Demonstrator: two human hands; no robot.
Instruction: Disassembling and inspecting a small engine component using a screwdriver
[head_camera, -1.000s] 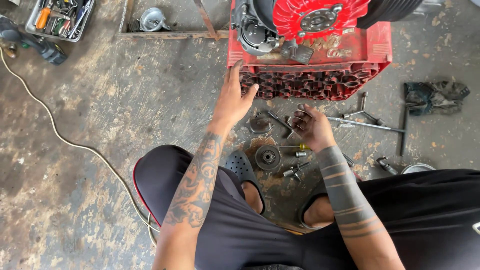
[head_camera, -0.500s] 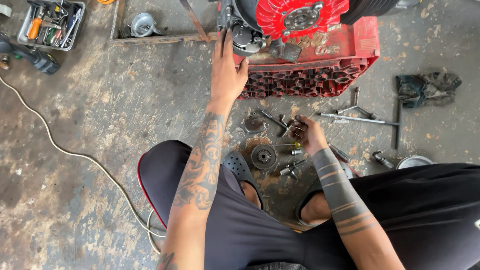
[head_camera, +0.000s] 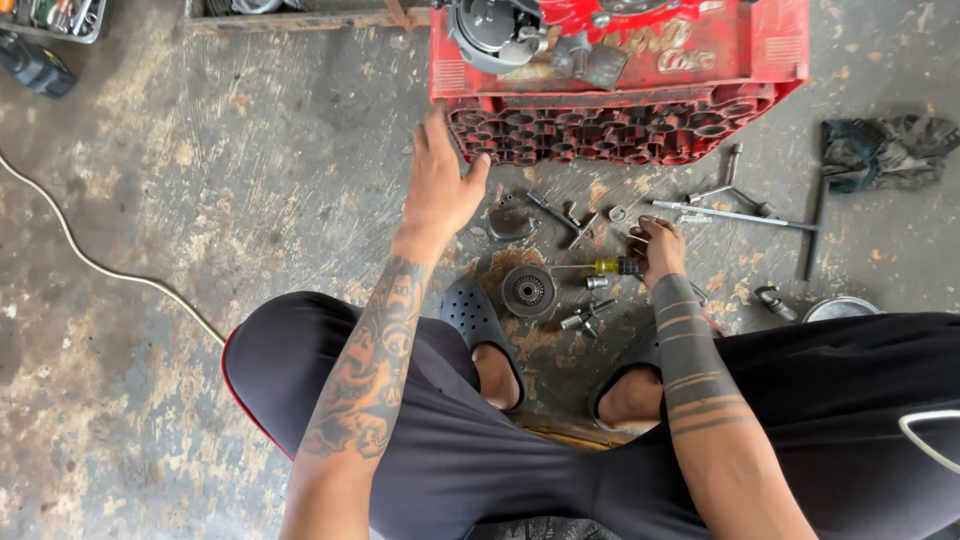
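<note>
Left hand (head_camera: 440, 185) pulled back off engine (head_camera: 520, 35), now hovering open above floor, empty. Right hand (head_camera: 658, 250) down among parts, fingers curled on screwdriver (head_camera: 600, 267). Engine sits on red crate (head_camera: 620, 110), partly stripped judging by parts laid out: clutch disc (head_camera: 528, 290), cover (head_camera: 511, 222), bolts; reassembly pending. Stained concrete floor (head_camera: 200, 180), T-wrench (head_camera: 730, 213), rag (head_camera: 880, 145), cable (head_camera: 90, 260).
</note>
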